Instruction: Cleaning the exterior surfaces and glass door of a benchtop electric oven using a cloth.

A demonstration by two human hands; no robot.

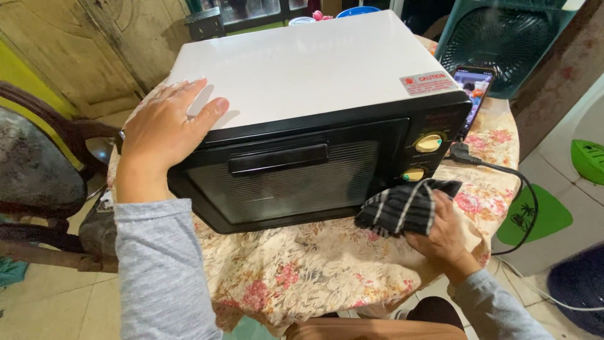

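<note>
Holding a dark striped cloth (406, 206) bunched in my closed right hand (443, 236), I judge I am in the middle of wiping the front of the microwave oven (302, 119). The cloth touches the lower right corner of the door, just under the small yellow knob (413, 174). My left hand (165, 126) lies open and flat on the white top's near left corner, steadying it. The next stroke, I think, needs light pressure and care around the knobs. Right of my fingers the floral tablecloth (327, 264) drops off soon. Beyond them lies a black plug and cable (497, 170). A phone (473, 85) seems to lean behind, perhaps against the green fan (503, 38).
</note>
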